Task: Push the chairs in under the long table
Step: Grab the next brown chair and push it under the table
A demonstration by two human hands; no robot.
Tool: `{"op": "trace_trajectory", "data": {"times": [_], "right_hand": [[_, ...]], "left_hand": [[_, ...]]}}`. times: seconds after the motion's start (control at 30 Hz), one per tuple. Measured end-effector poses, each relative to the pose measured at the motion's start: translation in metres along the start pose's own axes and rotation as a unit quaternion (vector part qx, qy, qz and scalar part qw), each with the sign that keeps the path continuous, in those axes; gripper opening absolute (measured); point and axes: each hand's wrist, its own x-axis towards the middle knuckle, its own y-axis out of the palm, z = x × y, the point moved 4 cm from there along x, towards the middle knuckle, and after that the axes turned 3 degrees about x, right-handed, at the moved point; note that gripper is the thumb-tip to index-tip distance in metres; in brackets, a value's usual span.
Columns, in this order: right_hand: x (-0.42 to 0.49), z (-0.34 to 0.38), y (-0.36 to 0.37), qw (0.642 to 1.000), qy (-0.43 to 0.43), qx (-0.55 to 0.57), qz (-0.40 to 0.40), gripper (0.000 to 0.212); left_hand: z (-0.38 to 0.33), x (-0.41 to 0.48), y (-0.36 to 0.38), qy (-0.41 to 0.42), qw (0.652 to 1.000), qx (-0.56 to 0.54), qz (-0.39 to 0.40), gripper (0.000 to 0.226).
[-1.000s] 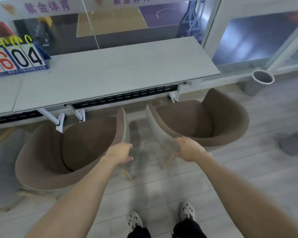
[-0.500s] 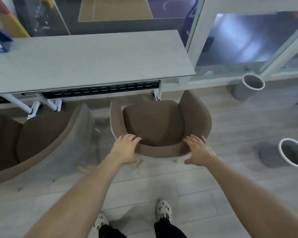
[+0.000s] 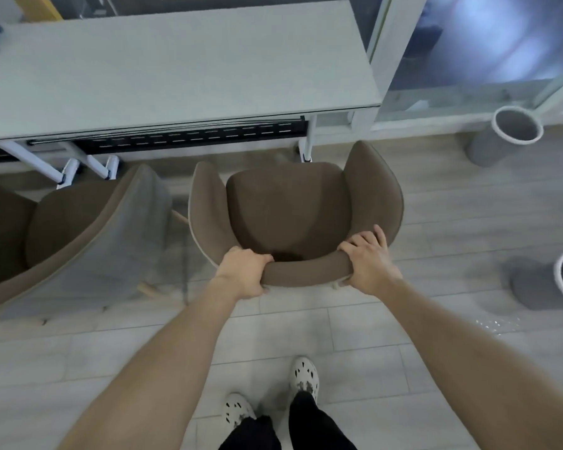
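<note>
Where beneath fingers (image 3: 366, 238), chair rim (image 3: 303, 270) unseen

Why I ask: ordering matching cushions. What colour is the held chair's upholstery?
Brown, plain; the chair shows best in the head view.

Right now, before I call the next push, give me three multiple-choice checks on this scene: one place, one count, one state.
1. Where is the held chair? A. Fully under the long table. B. In front of the table's right end, seat not under it. C. Lying on its side.
2. How many grey bins stand on the floor at the right? A. Two. B. One. C. Four.
3. What do the left hand and right hand do? A. Hang free. B. Rest flat on the table. C. Grip the chair's backrest.
Answers: B, the whole seat shows ahead of the table edge; A, one by the window frame, one at the picture's edge; C, fingers curl over the backrest.
</note>
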Motion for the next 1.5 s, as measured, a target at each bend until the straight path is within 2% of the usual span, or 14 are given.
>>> {"op": "trace_trajectory", "data": {"times": [0.33,1.5], "right_hand": [[-0.004,0.029,0.009,1.0,0.003,-0.001,0.01,0.087],[0.006,0.019,-0.006,1.0,-0.005,0.005,0.009,0.087]], "left_hand": [[0.016,-0.023,0.015,-0.016,1.0,-0.011,-0.006,0.061],[0.016,-0.004,0.016,-0.044,0.998,-0.042,0.002,0.065]]}}
